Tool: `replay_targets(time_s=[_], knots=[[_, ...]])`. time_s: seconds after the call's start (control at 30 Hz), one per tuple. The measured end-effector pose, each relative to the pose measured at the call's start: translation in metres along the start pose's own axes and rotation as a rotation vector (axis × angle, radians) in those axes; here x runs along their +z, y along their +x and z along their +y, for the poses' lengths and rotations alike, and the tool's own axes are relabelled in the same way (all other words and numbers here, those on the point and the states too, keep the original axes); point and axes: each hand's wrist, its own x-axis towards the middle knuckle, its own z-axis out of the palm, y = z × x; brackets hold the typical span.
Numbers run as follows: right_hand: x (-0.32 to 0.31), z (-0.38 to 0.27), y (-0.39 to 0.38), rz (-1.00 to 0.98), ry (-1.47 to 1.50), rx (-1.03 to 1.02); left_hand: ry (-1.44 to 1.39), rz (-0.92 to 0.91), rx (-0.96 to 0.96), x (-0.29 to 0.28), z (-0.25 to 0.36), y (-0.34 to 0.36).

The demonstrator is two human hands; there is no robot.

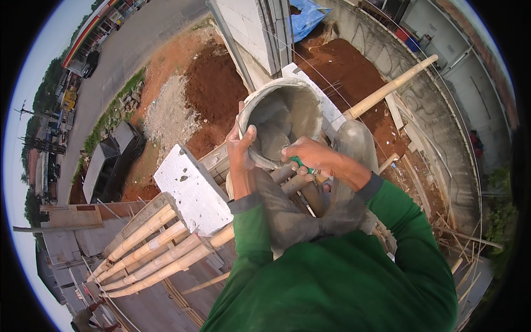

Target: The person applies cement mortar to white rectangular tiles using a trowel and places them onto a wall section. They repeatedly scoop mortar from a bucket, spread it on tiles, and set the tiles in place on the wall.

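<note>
A round grey bucket (305, 113), its rim crusted with mortar, is tilted toward me over my knees. My left hand (240, 150) is closed on the bucket's left side, thumb over the rim. Wet grey mortar (271, 144) lies inside. My right hand (321, 156) grips the green handle of a trowel (297, 161) at the bucket's near rim. The trowel's blade reaches into the bucket and is hard to tell from the grey mortar.
A white block (191, 188) rests on bamboo poles (160, 252) at the left. Ahead rises a block column (254, 36); a bamboo pole (392, 86) juts out at the right. Red soil (213, 88) lies far below. Thin strings cross the view.
</note>
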Motion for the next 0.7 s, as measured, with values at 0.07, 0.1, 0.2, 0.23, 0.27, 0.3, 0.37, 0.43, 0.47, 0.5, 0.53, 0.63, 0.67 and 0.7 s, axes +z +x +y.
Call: replay_targets(time_s=[0.07,0.1,0.2,0.23,0.27,0.3,0.37,0.43,0.47,0.5,0.53,0.63,0.67,0.7], knots=[[0.004,0.004,-0.003,-0.001,0.147,-0.036,0.044,-0.015,0.028,-0.003,-0.006,0.001],[0.005,0.008,-0.005,-0.001,0.222,-0.026,0.032,0.021,0.028,-0.004,-0.011,0.002],[0.001,0.017,-0.010,-0.070,0.395,-0.018,-0.025,0.087,0.014,-0.009,-0.021,0.004],[-0.002,0.019,-0.013,-0.096,0.430,-0.019,-0.061,0.085,-0.006,-0.011,-0.022,0.004],[-0.007,0.020,-0.015,-0.133,0.450,-0.028,-0.081,0.149,-0.056,-0.011,-0.023,0.004],[-0.013,0.021,-0.019,-0.148,0.470,-0.025,-0.061,0.199,-0.085,-0.011,-0.024,0.004],[-0.034,0.018,-0.033,-0.163,0.523,-0.052,-0.181,0.161,-0.082,-0.009,-0.023,0.005],[-0.059,0.013,-0.054,-0.135,0.564,-0.050,-0.218,0.191,-0.124,-0.007,-0.020,0.004],[-0.074,0.008,-0.068,-0.162,0.563,-0.133,-0.195,0.214,-0.134,-0.006,-0.019,0.004],[-0.093,0.005,-0.085,-0.137,0.545,-0.166,-0.140,0.248,-0.168,-0.004,-0.019,0.004],[-0.111,0.003,-0.103,-0.113,0.531,-0.197,-0.096,0.213,-0.158,-0.005,-0.018,0.003],[-0.173,0.000,-0.140,0.084,0.436,-0.315,0.015,0.315,-0.238,-0.010,-0.021,0.002],[-0.195,0.002,-0.145,0.112,0.408,-0.382,0.044,0.321,-0.261,-0.013,-0.023,0.002],[-0.217,0.007,-0.144,0.204,0.360,-0.344,0.074,0.328,-0.281,-0.017,-0.025,0.001]])
